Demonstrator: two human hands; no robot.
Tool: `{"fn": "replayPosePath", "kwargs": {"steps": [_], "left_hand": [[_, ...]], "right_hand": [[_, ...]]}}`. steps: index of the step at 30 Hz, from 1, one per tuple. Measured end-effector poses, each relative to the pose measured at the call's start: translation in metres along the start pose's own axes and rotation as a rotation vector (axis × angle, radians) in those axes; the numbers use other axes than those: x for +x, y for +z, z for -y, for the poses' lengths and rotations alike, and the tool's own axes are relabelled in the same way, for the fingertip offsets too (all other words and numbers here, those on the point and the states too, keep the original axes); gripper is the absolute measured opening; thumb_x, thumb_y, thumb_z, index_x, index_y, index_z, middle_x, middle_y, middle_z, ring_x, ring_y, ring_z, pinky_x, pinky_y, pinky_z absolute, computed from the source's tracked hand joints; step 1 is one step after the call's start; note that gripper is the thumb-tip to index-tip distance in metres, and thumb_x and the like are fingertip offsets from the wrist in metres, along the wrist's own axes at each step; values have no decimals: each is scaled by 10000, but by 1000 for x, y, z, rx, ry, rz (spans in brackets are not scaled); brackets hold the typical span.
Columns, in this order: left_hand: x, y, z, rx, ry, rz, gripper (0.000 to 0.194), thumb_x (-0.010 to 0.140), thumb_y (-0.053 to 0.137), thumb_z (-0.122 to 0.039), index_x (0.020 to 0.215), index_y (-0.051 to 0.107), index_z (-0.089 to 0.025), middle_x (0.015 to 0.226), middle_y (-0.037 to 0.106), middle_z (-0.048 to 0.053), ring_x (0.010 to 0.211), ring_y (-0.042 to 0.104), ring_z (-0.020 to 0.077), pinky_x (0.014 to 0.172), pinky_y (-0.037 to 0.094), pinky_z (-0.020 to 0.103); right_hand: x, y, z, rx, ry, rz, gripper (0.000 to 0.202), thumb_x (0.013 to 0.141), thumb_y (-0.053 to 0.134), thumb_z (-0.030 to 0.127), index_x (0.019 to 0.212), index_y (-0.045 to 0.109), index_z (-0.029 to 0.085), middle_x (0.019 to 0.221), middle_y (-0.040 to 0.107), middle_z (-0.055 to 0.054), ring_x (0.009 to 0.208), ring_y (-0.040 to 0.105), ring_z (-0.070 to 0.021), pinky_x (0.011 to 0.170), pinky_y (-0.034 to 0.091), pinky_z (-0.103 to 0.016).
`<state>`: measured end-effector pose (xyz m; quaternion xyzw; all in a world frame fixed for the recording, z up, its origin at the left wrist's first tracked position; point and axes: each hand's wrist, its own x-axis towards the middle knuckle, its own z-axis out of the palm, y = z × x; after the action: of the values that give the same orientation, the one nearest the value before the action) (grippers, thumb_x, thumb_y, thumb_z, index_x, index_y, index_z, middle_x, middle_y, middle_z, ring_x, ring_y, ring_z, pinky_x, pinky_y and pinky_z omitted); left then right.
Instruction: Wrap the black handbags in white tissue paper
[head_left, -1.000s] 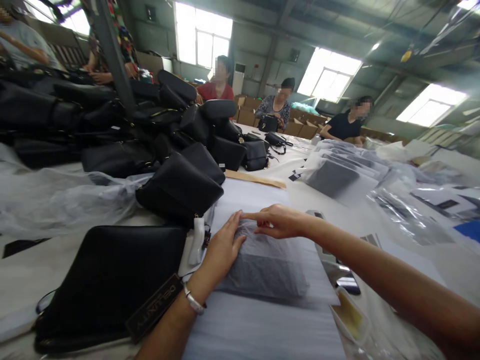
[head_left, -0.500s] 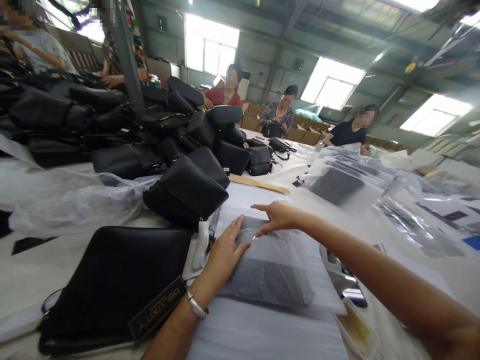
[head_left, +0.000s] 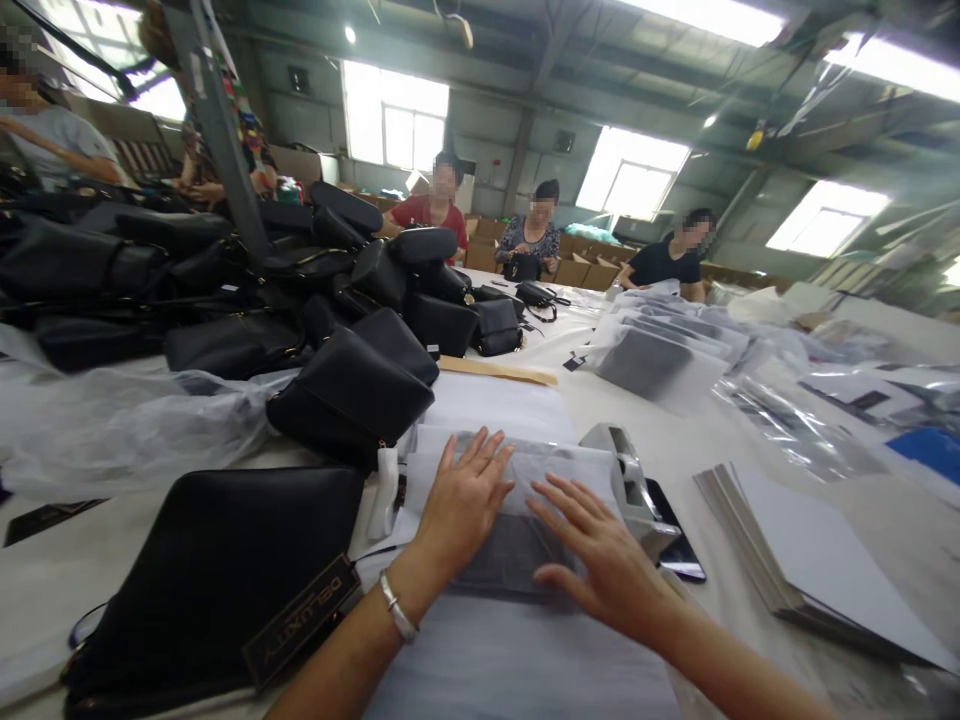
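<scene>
A dark, flat item wrapped in translucent white paper [head_left: 510, 560] lies on a stack of white sheets [head_left: 517, 665] in front of me. My left hand [head_left: 457, 500] rests on its upper left part, fingers stretched out. On the right side, my right hand [head_left: 589, 545] lies over the wrapping with its fingers spread. Neither hand grips anything. To the left sits a black bag [head_left: 247, 540] with a black "DELUXITY" tag [head_left: 304, 620]. Just above my left wrist is a white wrapped strip [head_left: 385, 495]. What lies directly under my palms is hidden.
Black handbags [head_left: 349, 385] are heaped at the left. A grey tape dispenser [head_left: 634, 490] and a phone [head_left: 679, 545] stand right of the sheets. Further right are a stack of grey boards [head_left: 825, 560] and wrapped packets [head_left: 645, 360]. Several people work across the table.
My right hand has come back toward me from the far edge of the wrapping and now lies spread over its right side. The view has shifted, uncovering the boards and dispenser.
</scene>
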<state>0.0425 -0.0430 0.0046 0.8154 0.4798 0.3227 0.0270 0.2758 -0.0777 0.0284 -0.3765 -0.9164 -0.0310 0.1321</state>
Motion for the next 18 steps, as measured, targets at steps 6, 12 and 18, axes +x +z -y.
{"fn": "replayPosePath", "kwargs": {"steps": [6,12,18], "left_hand": [[20,27,4,-11,42,193,623,956,407,-577,1467,401,-222,1564,340,119,1468,261,303,1174,149,635],[31,1,15,-228,-119,163,577,989,326,-551,1479,382,-252,1545,394,91,1459,294,256,1182,208,560],[6,-47,21,-379,-334,-220,534,1000,333,-515,1431,466,-230,1518,451,62,1427,366,207,1201,253,406]], "right_hand": [[-24,39,10,-62,73,59,888,717,599,89,1537,286,220,1608,230,-103,1482,164,-323,1174,304,-536],[-3,17,-2,14,81,180,893,647,576,41,1503,376,200,1574,303,-131,1452,252,-353,1156,328,-537],[56,-53,-42,103,162,44,458,889,591,336,1339,588,249,1364,605,-74,1226,581,-267,1046,469,-402]]}}
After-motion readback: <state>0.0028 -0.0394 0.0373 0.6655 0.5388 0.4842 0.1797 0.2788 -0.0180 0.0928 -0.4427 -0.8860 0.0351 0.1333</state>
